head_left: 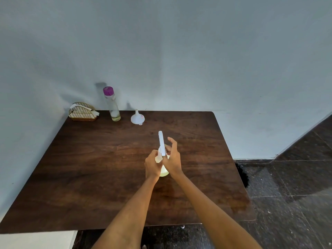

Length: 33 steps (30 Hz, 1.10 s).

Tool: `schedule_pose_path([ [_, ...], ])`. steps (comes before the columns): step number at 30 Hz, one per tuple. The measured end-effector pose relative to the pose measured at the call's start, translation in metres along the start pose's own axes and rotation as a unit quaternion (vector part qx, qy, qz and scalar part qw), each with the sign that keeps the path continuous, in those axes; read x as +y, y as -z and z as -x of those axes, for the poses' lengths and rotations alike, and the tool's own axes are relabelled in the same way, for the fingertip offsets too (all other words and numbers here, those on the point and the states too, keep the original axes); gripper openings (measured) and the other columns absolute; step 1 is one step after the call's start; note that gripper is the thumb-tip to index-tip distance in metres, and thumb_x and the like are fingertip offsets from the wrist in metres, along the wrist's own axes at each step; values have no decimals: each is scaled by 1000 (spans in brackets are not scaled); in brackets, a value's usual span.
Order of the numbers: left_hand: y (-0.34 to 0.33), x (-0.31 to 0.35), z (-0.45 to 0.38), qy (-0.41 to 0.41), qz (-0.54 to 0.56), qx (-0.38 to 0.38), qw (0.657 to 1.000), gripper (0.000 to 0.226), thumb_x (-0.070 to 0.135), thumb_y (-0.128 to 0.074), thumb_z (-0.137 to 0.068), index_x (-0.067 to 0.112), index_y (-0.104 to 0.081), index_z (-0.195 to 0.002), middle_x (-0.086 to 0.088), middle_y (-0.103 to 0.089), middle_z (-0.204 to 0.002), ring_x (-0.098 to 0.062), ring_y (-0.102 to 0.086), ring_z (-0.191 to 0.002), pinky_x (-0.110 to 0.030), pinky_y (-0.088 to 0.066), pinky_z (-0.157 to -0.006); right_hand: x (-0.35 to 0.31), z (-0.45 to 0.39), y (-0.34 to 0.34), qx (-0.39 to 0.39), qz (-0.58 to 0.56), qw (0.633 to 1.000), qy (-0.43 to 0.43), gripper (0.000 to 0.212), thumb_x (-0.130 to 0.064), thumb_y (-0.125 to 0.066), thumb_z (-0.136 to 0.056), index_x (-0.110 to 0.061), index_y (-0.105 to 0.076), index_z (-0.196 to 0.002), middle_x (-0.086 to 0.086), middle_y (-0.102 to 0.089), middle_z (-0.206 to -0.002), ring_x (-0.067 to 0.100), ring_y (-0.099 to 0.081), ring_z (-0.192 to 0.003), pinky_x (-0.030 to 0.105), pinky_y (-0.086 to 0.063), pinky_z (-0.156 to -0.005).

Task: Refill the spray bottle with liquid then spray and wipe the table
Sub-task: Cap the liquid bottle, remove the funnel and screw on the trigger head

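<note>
A white spray bottle (pixel 164 172) with pale yellowish liquid stands at the middle of the dark wooden table (pixel 89 168). Its white trigger head (pixel 161 142) points away from me. My left hand (pixel 152 165) grips the bottle's neck and shoulder. My right hand (pixel 172 159) is against the right side of the spray head, its thumb hidden behind the head and its fingers stretched upward. At the back of the table stands a tall clear bottle (pixel 113 106) with a purple cap and a little liquid at its bottom. A white funnel (pixel 137 118) sits upside down beside it.
A gold wire holder (pixel 82 112) with white cloths or napkins sits at the table's back left corner by the wall. The table stands against a pale wall. To the right lies a dark tiled floor (pixel 287 194) with a black brush-like thing (pixel 242 174) by the table's edge.
</note>
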<state>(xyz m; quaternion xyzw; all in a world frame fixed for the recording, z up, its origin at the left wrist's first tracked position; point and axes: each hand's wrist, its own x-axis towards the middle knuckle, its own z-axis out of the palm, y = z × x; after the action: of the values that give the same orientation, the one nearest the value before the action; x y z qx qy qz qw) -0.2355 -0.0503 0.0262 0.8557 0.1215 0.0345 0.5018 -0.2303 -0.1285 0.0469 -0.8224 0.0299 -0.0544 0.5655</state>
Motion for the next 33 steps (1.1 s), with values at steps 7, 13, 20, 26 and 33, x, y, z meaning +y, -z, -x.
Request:
schedule_pose_path([
  [7, 1, 2, -3, -1, -23, -13, 1000, 29, 16, -69, -85, 3, -61, -109, -13, -69, -106, -26, -67, -93, -32, -55, -76, -5, -6, 5, 24, 24, 999, -27, 78, -25, -77, -74, -20, -32, -137, -4, -56, -113, 15, -52, -112, 17, -46, -86],
  [13, -1, 0, -2, 3, -9, -13, 1000, 37, 12, -72, -81, 2, -61, -115, -14, -68, -111, -27, -65, -101, -29, -51, -79, 2, -3, 5, 38, 42, 998, -33, 77, -20, -77, -74, -18, -32, -137, 4, -57, -126, 20, -54, -116, 36, -49, -98],
  [20, -1, -2, -4, 13, -6, -6, 1000, 39, 18, -71, -82, 4, -61, -118, -12, -68, -112, -27, -65, -102, -29, -51, -80, 2, -3, 6, -19, 12, 999, -33, 78, -25, -66, -85, -19, -18, -147, 6, -44, -144, 23, -49, -128, 35, -43, -103],
  [26, -3, -4, -6, 17, -3, -9, 1000, 39, 16, -72, -82, 3, -61, -117, -12, -68, -113, -26, -64, -104, -28, -50, -80, 2, -5, 1, 32, 37, 997, -56, 74, -16, -73, -79, -15, -29, -139, 8, -60, -128, 23, -60, -116, 33, -50, -94],
  [33, -6, -2, -5, 6, -24, 11, 1000, 32, 15, -67, -86, 4, -62, -115, -11, -70, -110, -26, -66, -102, -32, -53, -81, 4, -7, -1, 8, 0, 998, -67, 75, -12, -68, -83, -13, -23, -144, 11, -55, -134, 25, -55, -121, 35, -48, -99],
])
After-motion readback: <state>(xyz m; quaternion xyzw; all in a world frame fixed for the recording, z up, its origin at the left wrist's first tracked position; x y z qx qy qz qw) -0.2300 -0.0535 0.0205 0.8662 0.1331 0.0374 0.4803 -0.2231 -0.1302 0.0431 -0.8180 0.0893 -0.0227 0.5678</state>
